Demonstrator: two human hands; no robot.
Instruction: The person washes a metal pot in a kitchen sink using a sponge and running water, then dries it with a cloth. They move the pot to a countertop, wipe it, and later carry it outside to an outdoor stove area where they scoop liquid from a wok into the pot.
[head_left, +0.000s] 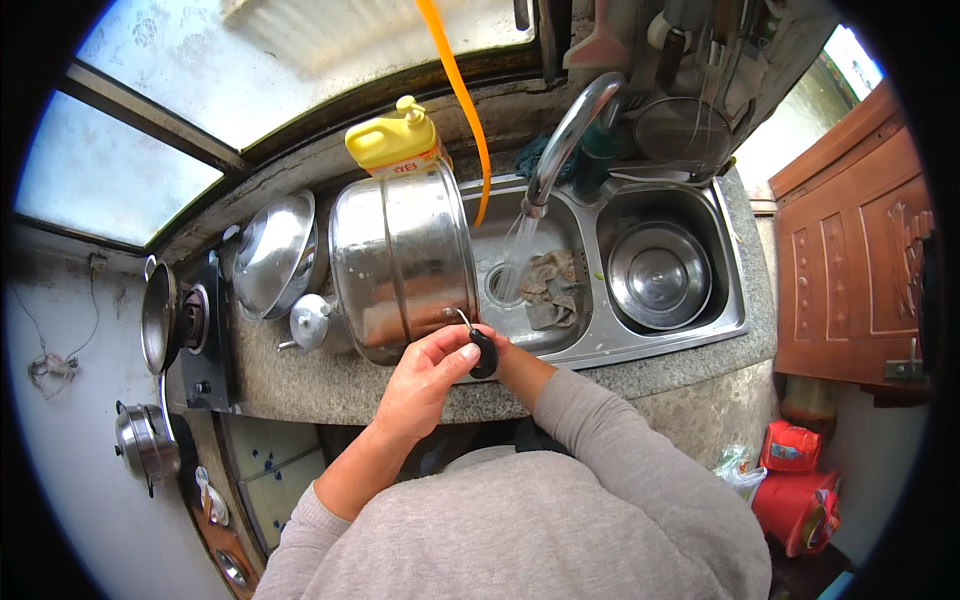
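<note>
A large steel pot (401, 262) lies tipped on its side at the left end of the sink, its mouth toward the left basin (517, 196). My left hand (431, 371) grips the pot's black side handle (484, 355), thumb pressed on it. Only the wrist end of my right hand (511, 361) shows beyond that handle; the fingers are hidden, so whether they hold anything is unclear. Water streams from a chrome faucet (574, 131) into the left basin, beside a crumpled grey-brown cloth (551, 289). In the right basin (611, 311) sits a round steel vessel (660, 274).
Behind the pot stand a yellow detergent jug (394, 142) and a hanging orange hose (461, 94). On the stone counter (300, 382) are a small metal kettle (311, 322) and steel bowls (274, 255). A wok (159, 315) sits on the gas stove (206, 367). Utensils hang behind the sink.
</note>
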